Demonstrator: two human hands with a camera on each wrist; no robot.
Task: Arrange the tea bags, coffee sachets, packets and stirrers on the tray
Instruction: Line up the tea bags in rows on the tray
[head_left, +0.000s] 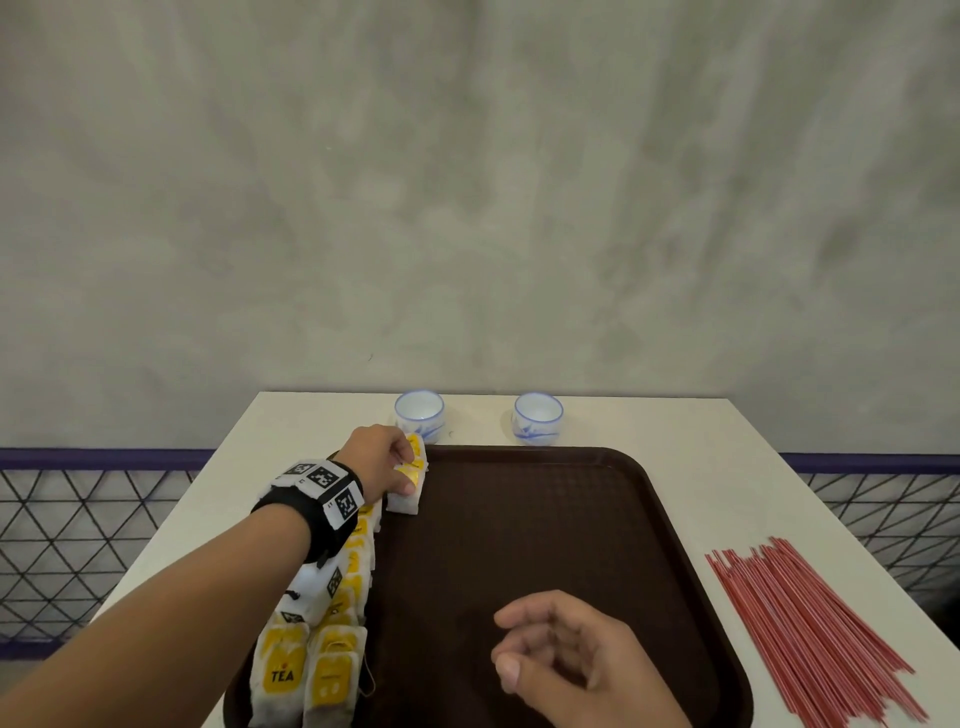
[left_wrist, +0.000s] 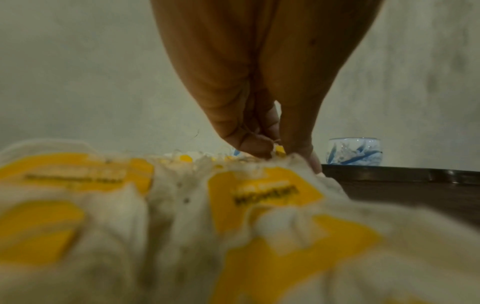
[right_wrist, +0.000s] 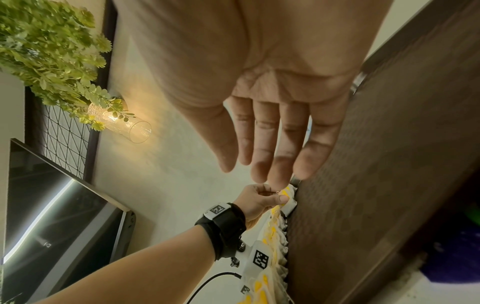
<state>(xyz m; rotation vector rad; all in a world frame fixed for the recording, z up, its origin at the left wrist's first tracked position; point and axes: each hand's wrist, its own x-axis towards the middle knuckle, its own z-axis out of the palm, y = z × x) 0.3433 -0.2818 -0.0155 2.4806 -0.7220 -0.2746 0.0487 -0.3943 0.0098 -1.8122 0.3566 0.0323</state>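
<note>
A brown tray lies on the white table. White tea bags with yellow tags lie in overlapping rows along the tray's left side. My left hand is at the tray's far left corner and pinches the last tea bag of the row between thumb and fingers. The left wrist view shows that pinch beyond blurred tea bags. My right hand hovers over the tray's bare front part, fingers relaxed and empty. Red stirrers lie in a loose bundle on the table, right of the tray.
Two small white-and-blue cups stand behind the tray near the wall. A wire mesh fence flanks the table. In the right wrist view a glass vase with green leaves and a dark screen show at the left.
</note>
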